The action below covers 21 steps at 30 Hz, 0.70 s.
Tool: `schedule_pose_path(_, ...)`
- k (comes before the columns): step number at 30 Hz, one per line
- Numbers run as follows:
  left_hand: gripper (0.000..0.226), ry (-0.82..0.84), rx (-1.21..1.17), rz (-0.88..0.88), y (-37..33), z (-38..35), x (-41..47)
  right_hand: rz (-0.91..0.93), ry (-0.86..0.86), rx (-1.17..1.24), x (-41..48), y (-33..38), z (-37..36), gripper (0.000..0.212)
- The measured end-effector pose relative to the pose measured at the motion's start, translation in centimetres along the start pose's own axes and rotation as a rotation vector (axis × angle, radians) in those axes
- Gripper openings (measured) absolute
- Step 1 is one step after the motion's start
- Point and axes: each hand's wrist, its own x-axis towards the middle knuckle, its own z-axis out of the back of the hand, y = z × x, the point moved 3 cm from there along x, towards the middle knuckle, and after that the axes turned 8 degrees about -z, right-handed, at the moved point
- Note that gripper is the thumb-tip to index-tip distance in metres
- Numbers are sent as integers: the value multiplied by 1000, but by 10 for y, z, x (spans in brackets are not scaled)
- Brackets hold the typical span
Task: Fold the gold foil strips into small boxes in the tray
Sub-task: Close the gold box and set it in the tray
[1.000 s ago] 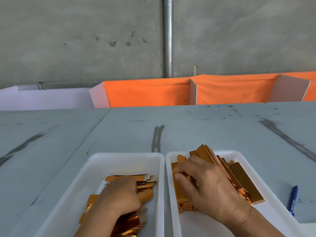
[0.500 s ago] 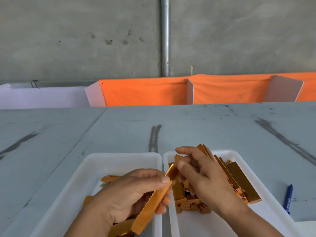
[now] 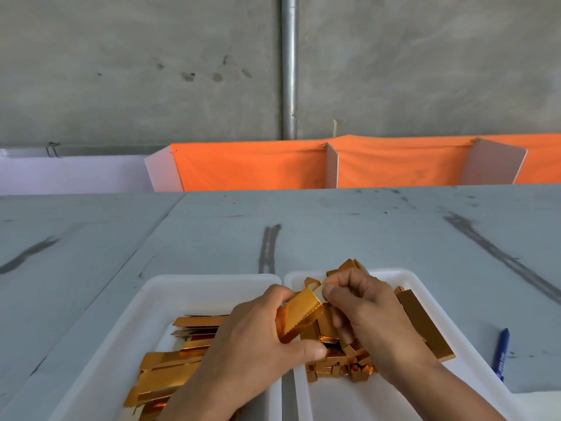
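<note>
— Where's the gold foil strip [image 3: 299, 317]?
— Above the gap between both trays, pinched by left hand [image 3: 258, 344] and right hand [image 3: 367, 311].
— The trays?
— Left tray [image 3: 194, 288] holds flat strips [image 3: 170, 372]; right tray [image 3: 409, 279] holds folded boxes [image 3: 425, 323].

blue pen [image 3: 501, 354], grey table [image 3: 212, 238], orange cloth [image 3: 252, 165]

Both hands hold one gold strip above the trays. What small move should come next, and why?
Probably the right hand should press down the end flap it pinches, while the left hand steadies the gold strip. The strip is already bent into a channel and its far end looks open, so closing that end seems the next fold.
</note>
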Motion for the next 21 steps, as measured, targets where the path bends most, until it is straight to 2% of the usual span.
schedule_pose_path(4,39,-85,105,-35,-2,-6,3,68,-40,-40,-2,-1,0,12)
schedule_pose_path(8,36,-144,129,-17,-1,-6,5,305,-237,-360,-6,3,1,12)
schedule_pose_path(12,35,-163,194,-24,-2,-9,6,424,-277,-536,-8,5,-8,9)
schedule_pose_path(15,34,-177,246,-29,-4,-11,8,418,-269,-523,-6,3,-9,12)
schedule_pose_path(17,32,-194,283,-48,-6,-12,9,353,-228,-447,-5,2,-9,14)
schedule_pose_path(21,31,-232,330,-93,-10,-12,8,163,10,-160,-3,-1,-11,11)
